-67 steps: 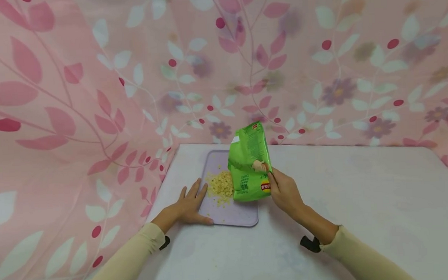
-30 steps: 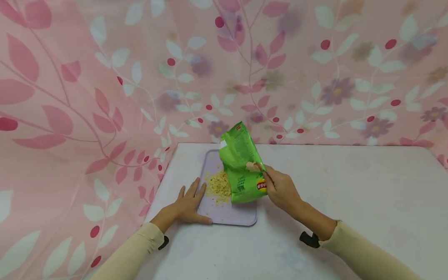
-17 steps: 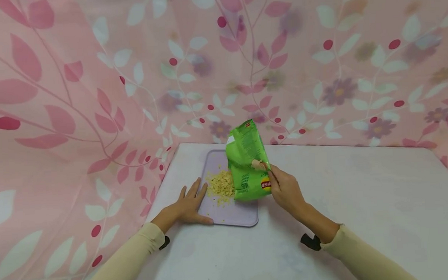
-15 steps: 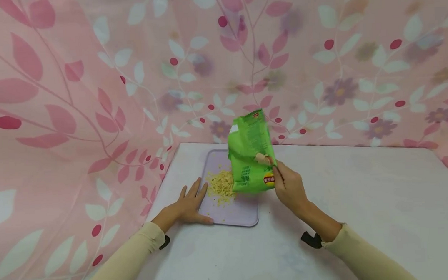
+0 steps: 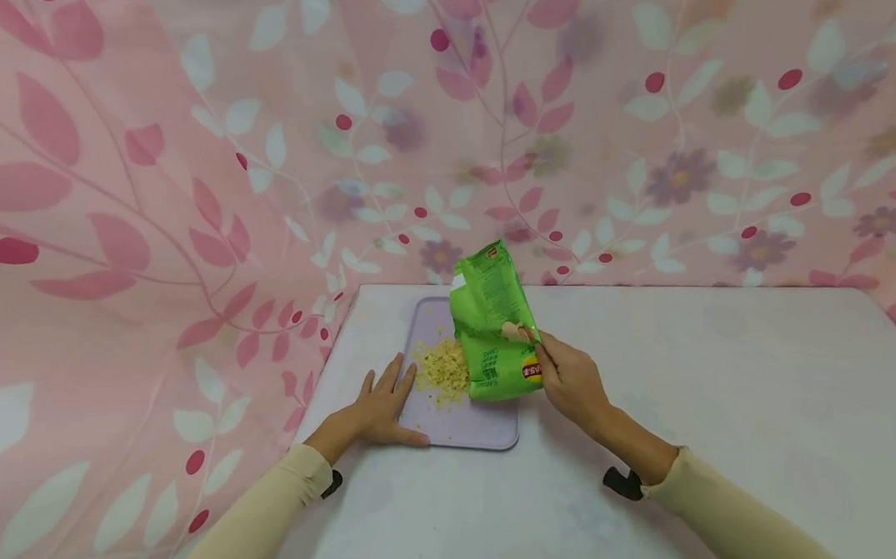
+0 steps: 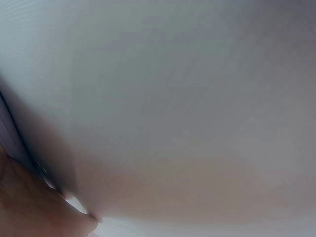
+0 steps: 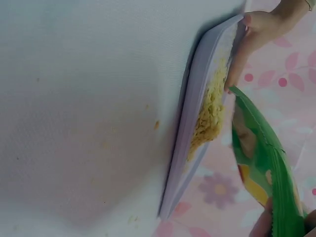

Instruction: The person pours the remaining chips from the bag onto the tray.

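Note:
My right hand (image 5: 575, 380) pinches the right edge of a green snack bag (image 5: 495, 327), held tilted over a pale purple tray (image 5: 470, 430). A heap of yellow crumbs (image 5: 443, 370) lies on the tray, just left of the bag's lower end and partly hidden by it. My left hand (image 5: 379, 409) rests at the tray's left edge with fingers spread and straight. In the right wrist view, the bag (image 7: 264, 148) hangs beside the crumb heap (image 7: 210, 116) with fingertips at its sealed edge. The left wrist view catches only part of the left hand (image 6: 37, 207) by the tray edge.
The tray lies on a white table (image 5: 686, 402), with a few loose crumbs (image 7: 157, 124) beside it. A pink floral cloth (image 5: 599, 139) hangs behind and to the left of the table.
The right hand has swung the bag left, right and up, then brought it back down over the tray. The left hand has stayed at the tray's edge.

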### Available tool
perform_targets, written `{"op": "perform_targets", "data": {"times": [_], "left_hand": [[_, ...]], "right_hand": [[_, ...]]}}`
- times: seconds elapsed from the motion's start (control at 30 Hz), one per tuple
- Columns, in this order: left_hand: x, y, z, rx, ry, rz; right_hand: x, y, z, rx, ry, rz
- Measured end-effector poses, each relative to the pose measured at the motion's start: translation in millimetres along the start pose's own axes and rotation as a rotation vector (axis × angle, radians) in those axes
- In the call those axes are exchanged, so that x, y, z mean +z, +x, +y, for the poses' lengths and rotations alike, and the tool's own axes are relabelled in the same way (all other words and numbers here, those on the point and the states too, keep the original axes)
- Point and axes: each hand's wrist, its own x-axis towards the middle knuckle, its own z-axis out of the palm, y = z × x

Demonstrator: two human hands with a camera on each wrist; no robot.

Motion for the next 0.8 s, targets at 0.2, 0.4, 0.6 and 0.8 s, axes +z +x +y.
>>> {"op": "perform_targets", "data": {"times": [0.2,0.4,0.6,0.8], "left_hand": [[-0.2,-1.0,-1.4,0.005,-0.003,-0.011],[-2.7,-1.6,-1.2,-0.013,-0.018,-0.004],[-3.0,0.4,2.5,0.014,-0.028,-0.011],[-4.3,0.2,2.3,-0.015,-0.009,-0.019]], "right_hand": [[-8.4,11.4,-1.8,-0.089,0.106,0.2],[-2.2,11.4,-3.9,-0.119,0.127,0.236],[4.2,-2.1,-0.5,-0.038,0.033,0.092],[-0.9,1.3,0.7,-0.04,0.05,0.049]]}}
